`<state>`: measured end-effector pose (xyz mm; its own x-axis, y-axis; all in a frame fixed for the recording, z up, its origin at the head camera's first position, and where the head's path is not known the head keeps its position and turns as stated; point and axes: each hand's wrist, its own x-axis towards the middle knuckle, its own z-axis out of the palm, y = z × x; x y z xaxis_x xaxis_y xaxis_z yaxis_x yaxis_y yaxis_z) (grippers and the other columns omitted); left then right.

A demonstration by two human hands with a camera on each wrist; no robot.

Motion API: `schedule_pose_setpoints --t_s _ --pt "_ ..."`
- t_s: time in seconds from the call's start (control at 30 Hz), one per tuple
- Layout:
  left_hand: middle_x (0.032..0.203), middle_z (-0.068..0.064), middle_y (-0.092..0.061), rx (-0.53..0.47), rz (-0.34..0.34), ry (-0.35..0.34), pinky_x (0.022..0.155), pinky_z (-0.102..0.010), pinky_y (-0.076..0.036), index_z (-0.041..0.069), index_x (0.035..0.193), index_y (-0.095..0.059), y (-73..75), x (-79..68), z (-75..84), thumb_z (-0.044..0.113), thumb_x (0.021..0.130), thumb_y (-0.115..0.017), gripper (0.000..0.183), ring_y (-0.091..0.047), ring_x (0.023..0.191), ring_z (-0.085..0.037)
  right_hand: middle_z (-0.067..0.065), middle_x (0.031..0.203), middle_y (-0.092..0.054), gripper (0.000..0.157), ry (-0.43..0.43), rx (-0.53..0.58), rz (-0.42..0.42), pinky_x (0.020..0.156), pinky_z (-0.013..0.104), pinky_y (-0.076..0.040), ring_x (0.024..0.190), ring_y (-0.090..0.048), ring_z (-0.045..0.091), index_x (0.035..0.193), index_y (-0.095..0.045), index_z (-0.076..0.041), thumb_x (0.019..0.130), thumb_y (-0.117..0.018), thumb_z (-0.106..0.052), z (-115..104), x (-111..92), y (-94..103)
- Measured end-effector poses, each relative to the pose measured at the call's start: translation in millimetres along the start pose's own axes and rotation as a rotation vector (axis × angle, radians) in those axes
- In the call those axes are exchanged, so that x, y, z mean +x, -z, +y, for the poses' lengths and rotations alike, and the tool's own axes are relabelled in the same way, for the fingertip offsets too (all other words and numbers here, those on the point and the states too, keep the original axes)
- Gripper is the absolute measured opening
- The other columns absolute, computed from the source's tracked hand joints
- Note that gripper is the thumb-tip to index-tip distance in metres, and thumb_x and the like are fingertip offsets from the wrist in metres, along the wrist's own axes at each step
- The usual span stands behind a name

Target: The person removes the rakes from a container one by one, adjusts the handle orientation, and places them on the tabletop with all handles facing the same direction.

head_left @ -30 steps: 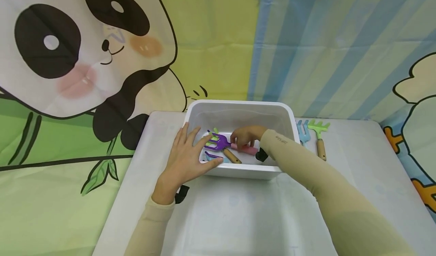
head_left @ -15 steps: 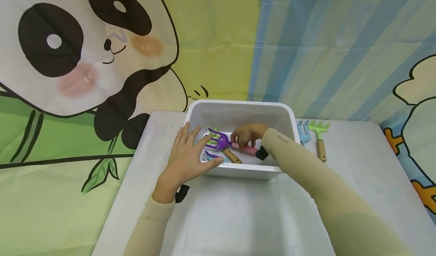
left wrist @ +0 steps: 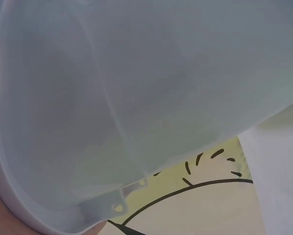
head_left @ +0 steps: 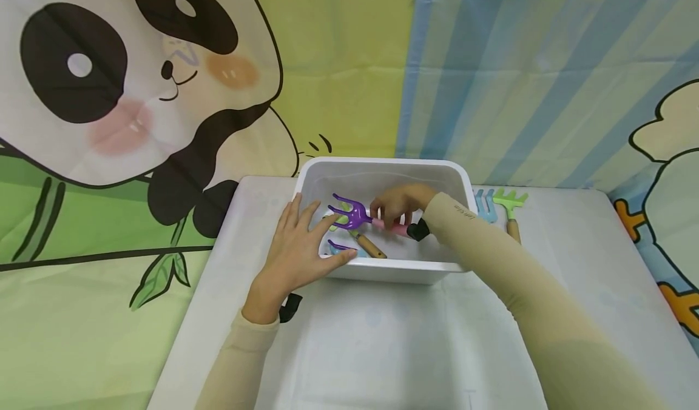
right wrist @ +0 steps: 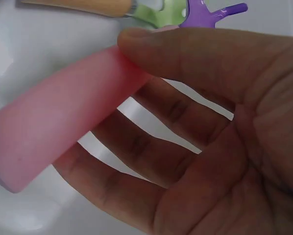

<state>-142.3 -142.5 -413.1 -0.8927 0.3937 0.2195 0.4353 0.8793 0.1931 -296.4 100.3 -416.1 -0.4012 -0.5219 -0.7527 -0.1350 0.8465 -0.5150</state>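
Observation:
Inside the white plastic bin (head_left: 382,161), my right hand (head_left: 400,204) grips the pink handle of a purple hand fork (head_left: 356,215). In the right wrist view, the thumb lies along the top of the pink handle (right wrist: 63,110) and the fingers curl beneath it. My left hand (head_left: 297,243) rests at the bin's near left corner, fingers spread and straight. The left wrist view shows mostly the bin's outer wall (left wrist: 136,88), with a sliver of hand at its rim. A small green tool with a wooden handle (head_left: 372,246) lies below the fork in the bin.
By the left thumb, a blue and purple tool (head_left: 340,248) lies partly hidden in the bin. On the white table (head_left: 382,343), right of the bin, lie a blue fork (head_left: 486,207) and a green rake (head_left: 511,201). A printed cloth backdrop (head_left: 349,64) hangs behind.
The purple hand fork has risen slightly off the tools beneath, its tines shifting up in view with my right hand. My left hand stays at the bin corner.

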Motion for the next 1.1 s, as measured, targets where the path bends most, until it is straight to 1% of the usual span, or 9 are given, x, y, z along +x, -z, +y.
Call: schedule_pose_setpoints --t_s 0.17,0.37,0.57,0.73,0.9,1.1 --pt "0.153 -0.02 -0.04 0.006 -0.009 0.008 0.12 -0.052 0.001 0.023 0.141 -0.059 0.1 0.4 0.0 0.086 0.082 -0.041 0.088 -0.007 0.149 -0.045 0.014 0.117 -0.054 0.04 0.005 0.031 0.021 0.079 0.044 -0.058 0.093 -0.061 0.027 0.128 -0.053 -0.005 0.09 -0.063 0.0 -5 -15 6.5" --pt "0.153 -0.019 -0.04 0.0 -0.015 0.017 0.119 -0.054 -0.001 0.023 0.139 -0.061 -0.3 -0.5 0.6 0.087 0.083 -0.04 0.088 -0.006 0.149 -0.045 0.016 0.117 -0.053 0.036 0.039 0.051 0.033 0.077 0.043 -0.059 0.088 -0.063 0.026 0.123 -0.053 -0.008 0.09 -0.064 -0.001 -1 -32 12.8" --pt "0.154 -0.019 -0.039 -0.003 -0.011 0.014 0.12 -0.053 0.0 0.023 0.14 -0.061 -0.5 -0.9 1.0 0.086 0.083 -0.039 0.088 -0.006 0.149 -0.044 0.018 0.118 -0.053 0.039 0.074 0.062 0.024 0.078 0.044 -0.059 0.086 -0.063 0.026 0.128 -0.051 -0.006 0.091 -0.064 -0.003 1 -53 19.0" --pt "0.153 -0.019 -0.039 -0.012 -0.011 0.015 0.12 -0.051 0.002 0.024 0.14 -0.061 -0.3 -0.6 1.1 0.087 0.082 -0.04 0.088 -0.006 0.149 -0.044 0.018 0.116 -0.054 0.041 0.132 0.096 0.003 0.077 0.044 -0.059 0.088 -0.063 0.026 0.13 -0.05 -0.004 0.092 -0.064 -0.005 1 -72 23.0" --pt "0.153 -0.019 -0.04 -0.004 -0.015 0.019 0.12 -0.05 0.003 0.025 0.141 -0.06 0.0 0.1 1.2 0.088 0.082 -0.038 0.089 -0.006 0.149 -0.045 0.018 0.118 -0.055 0.041 0.205 0.153 -0.017 0.076 0.043 -0.059 0.091 -0.064 0.027 0.131 -0.05 -0.005 0.094 -0.065 -0.009 4 -91 26.5" --pt "0.153 -0.019 -0.04 -0.002 -0.008 0.015 0.12 -0.052 0.0 0.024 0.141 -0.06 -0.1 0.0 1.5 0.087 0.082 -0.04 0.088 -0.007 0.149 -0.045 0.019 0.12 -0.053 0.042 0.252 0.197 0.003 0.078 0.045 -0.059 0.095 -0.063 0.03 0.134 -0.047 -0.004 0.097 -0.065 -0.012 9 -116 30.6"
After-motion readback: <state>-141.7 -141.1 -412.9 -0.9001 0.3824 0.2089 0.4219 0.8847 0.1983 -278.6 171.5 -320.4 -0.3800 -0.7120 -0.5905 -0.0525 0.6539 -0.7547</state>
